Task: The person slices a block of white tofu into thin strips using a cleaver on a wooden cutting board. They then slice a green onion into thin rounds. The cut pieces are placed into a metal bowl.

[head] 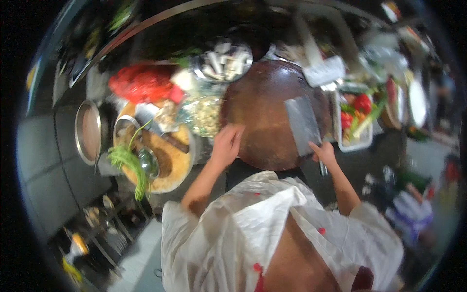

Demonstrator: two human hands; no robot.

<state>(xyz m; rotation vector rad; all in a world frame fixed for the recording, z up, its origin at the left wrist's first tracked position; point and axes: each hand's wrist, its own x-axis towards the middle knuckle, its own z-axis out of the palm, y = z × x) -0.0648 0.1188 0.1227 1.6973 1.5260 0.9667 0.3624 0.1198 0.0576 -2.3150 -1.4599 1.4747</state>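
Note:
My right hand [323, 155] grips the handle of a wide-bladed cleaver [303, 126]. Its blade lies over the right part of a round, dark brown chopping board [259, 120]. At the board's left front edge is my left hand [228, 144], with its fingers bent and close together. Nothing shows in that hand, but blur and the bent fingers hide its palm. A clear plastic bag of small pale chopped pieces [204, 115] sits just beyond it. Behind the board, a steel bowl [250, 60] holds white cut sticks [222, 65].
Left stands a yellowish round board [178, 171] with green long beans [126, 158], a metal bowl [149, 162] and another cleaver [175, 142]. A red plastic bag [140, 84] lies behind. On the right, a white tray [354, 146] holds red and green vegetables [361, 106].

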